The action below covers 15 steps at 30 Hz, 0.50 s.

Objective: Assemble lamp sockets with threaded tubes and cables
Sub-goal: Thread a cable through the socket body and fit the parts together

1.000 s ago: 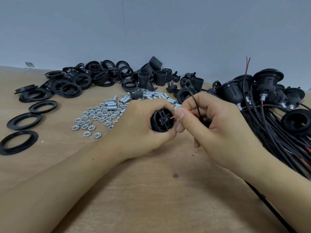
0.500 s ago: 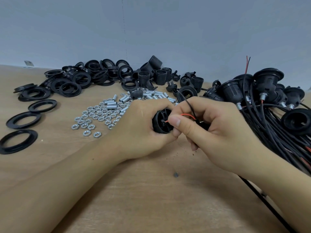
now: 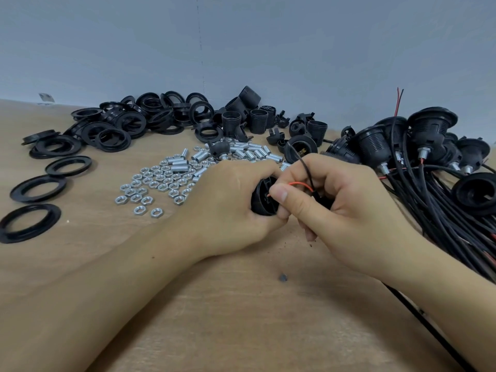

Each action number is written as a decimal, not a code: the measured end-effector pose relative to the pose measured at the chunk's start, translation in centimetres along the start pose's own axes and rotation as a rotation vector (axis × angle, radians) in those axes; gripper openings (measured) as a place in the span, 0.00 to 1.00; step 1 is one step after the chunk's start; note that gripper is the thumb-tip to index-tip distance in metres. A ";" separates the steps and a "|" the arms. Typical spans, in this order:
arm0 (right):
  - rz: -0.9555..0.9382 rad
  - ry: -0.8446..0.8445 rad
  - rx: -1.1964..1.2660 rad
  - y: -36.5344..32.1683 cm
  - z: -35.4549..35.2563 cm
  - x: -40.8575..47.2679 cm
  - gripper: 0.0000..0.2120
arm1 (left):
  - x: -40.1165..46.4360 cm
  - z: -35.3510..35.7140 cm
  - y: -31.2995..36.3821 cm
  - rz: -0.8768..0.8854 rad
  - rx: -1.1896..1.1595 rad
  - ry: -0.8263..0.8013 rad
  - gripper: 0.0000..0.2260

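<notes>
- Hands meet mid-counter (image 3: 241,318): left hand (image 3: 228,208) grips the socket (image 3: 264,197).
- Right hand (image 3: 346,210) pinches the red wire (image 3: 300,184) at its opening.
- Best to hold the socket steady and feed straight.

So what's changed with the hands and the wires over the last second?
The right hand has pushed the red wire towards the socket part, its thumb closing in until the wire's end sits at the part's face; the red wire now arches above the thumb and the black wire loops higher. The left hand still grips the socket part. Nothing on the table moved.
</notes>
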State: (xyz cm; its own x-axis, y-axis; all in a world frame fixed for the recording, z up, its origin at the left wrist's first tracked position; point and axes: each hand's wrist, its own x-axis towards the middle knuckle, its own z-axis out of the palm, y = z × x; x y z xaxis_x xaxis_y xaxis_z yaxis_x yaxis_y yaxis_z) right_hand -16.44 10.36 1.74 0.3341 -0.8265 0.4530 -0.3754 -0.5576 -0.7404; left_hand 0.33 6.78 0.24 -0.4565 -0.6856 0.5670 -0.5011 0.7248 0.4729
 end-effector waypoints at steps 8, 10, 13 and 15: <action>-0.104 0.072 -0.165 0.1 0.4 -0.1 0.04 | -0.2 0.5 0.1 -0.118 -0.012 -0.041 0.03; -0.099 0.068 -0.156 0.2 0.4 -0.1 0.04 | -0.3 0.7 0.2 -0.126 -0.024 -0.035 0.03; -0.110 0.058 -0.140 0.2 0.3 -0.1 0.05 | -0.4 0.7 0.3 -0.123 -0.026 -0.032 0.04; -0.116 0.044 -0.140 0.3 0.3 -0.2 0.05 | -0.5 0.7 0.3 -0.134 -0.044 -0.026 0.04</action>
State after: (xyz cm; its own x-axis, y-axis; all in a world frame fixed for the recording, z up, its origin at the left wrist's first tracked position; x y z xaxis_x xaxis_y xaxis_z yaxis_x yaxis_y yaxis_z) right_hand -16.36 10.36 1.29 0.3454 -0.7572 0.5544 -0.4544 -0.6518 -0.6072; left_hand -0.08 7.30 -0.42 -0.4064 -0.7777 0.4796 -0.5265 0.6283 0.5727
